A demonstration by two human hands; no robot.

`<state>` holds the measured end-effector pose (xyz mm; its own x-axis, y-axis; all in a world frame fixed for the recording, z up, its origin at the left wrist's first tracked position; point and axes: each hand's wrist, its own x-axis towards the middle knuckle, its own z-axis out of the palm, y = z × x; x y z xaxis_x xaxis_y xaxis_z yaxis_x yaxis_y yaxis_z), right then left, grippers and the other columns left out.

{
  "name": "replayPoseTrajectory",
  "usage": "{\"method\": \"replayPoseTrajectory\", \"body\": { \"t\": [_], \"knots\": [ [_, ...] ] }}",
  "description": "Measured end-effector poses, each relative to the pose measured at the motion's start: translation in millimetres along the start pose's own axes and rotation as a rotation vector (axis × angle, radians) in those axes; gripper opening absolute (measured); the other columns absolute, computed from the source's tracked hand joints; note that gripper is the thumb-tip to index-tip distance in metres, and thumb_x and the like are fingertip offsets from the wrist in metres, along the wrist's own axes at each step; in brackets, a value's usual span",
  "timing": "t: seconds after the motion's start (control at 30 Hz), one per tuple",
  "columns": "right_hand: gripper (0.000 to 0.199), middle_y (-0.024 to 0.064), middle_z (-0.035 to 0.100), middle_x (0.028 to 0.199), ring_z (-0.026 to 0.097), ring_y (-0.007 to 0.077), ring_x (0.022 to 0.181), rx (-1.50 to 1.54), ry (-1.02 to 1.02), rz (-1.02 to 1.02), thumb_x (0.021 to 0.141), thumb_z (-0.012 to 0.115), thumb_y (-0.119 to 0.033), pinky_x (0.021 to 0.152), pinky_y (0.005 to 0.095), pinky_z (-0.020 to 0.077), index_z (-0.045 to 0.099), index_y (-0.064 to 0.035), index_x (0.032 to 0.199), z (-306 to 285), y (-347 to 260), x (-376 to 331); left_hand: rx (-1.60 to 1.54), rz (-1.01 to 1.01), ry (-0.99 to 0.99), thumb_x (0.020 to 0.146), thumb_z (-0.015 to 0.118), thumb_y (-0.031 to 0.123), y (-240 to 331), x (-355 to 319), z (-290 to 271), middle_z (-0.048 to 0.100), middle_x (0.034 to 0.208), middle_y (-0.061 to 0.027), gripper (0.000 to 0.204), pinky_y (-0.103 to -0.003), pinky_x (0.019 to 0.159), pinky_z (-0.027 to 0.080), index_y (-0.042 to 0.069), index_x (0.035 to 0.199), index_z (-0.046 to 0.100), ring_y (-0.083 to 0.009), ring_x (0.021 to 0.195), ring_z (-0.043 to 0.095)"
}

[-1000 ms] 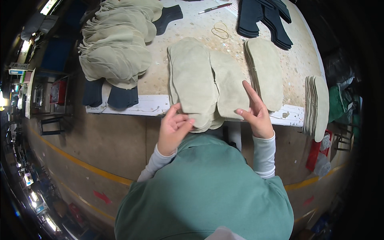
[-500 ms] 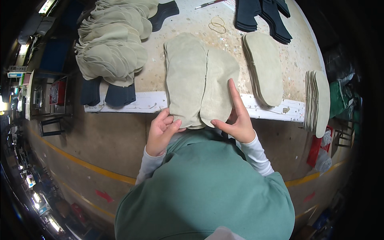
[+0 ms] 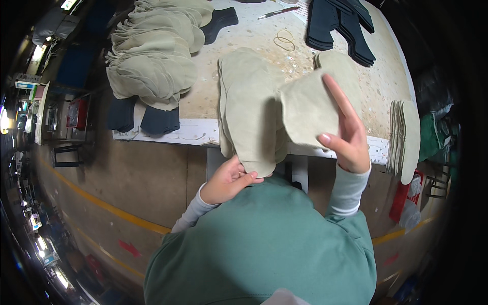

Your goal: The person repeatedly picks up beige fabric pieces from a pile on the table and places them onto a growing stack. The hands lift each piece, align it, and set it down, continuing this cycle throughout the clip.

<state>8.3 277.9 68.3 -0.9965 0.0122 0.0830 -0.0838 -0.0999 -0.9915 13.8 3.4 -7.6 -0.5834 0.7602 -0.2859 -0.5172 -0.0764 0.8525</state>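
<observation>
- The worktable (image 3: 244, 38) is the brightest part, lit evenly from overhead, its pale top almost washed out near the far edge.
- Small ceiling lamps (image 3: 68, 4) glare at the upper left rim, and more bright specks run down the left edge.
- The floor (image 3: 127, 178) below the table sits in softer, dimmer light.
- The right side falls into near black.
- Straight edges bow hard toward the rim, and the corners are dark.
- The middle is sharp; the raised right hand (image 3: 345, 134) looks slightly soft.
</observation>
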Motion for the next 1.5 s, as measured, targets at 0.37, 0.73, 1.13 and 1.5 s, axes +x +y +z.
{"method": "replayPoseTrajectory", "body": {
  "t": [0.37, 0.73, 1.13, 1.5],
  "knots": [
    [0.096, 0.0138, 0.016, 0.159, 0.015, 0.0202, 0.146, 0.122, -0.374, 0.203, 0.074, 0.069, 0.007, 0.116, 0.0307, 0.0158, 0.014, 0.0019, 0.152, 46, 65, 7, -0.19, -0.066, 0.079, 0.096, 0.054, 0.006, -15, -2, -6, 0.047, 0.139, -0.013, 0.059, -0.042, 0.101, 0.048, 0.004, 0.147, 0.024, -0.0232, 0.124, 0.052],
    [0.089, 0.0143, 0.023, 0.156, 0.028, 0.0199, 0.139, -0.001, -0.456, 0.175, 0.077, 0.069, 0.004, 0.109, 0.0326, 0.0301, 0.02, 0.0, 0.151, 35, 69, -11, -0.14, -0.073, 0.166, 0.096, 0.054, 0.007, -13, 3, 0, 0.057, 0.127, -0.0122, 0.044, -0.038, 0.1, 0.049, -0.003, 0.137, 0.039, -0.0194, 0.117, 0.057],
    [0.056, 0.0099, 0.061, 0.101, 0.052, 0.0149, 0.075, -0.419, -0.481, -0.249, 0.079, 0.065, -0.005, 0.071, 0.0265, 0.0433, 0.056, -0.0099, 0.133, 45, 59, 56, -0.187, -0.075, 0.148, 0.096, 0.054, 0.005, -14, 5, 0, 0.057, 0.128, -0.015, 0.044, -0.04, 0.097, 0.051, -0.003, 0.137, 0.039, -0.0213, 0.115, 0.058],
    [0.049, 0.0038, 0.057, 0.1, 0.049, 0.0103, 0.072, -0.522, -0.091, -0.061, 0.083, 0.066, -0.004, 0.062, 0.0208, 0.0393, 0.057, -0.0064, 0.131, 47, 66, 10, -0.226, -0.069, 0.011, 0.095, 0.056, 0.008, -15, 4, -5, 0.052, 0.134, -0.0142, 0.052, -0.042, 0.103, 0.046, 0.0, 0.141, 0.033, -0.022, 0.121, 0.054]
  ]
}}
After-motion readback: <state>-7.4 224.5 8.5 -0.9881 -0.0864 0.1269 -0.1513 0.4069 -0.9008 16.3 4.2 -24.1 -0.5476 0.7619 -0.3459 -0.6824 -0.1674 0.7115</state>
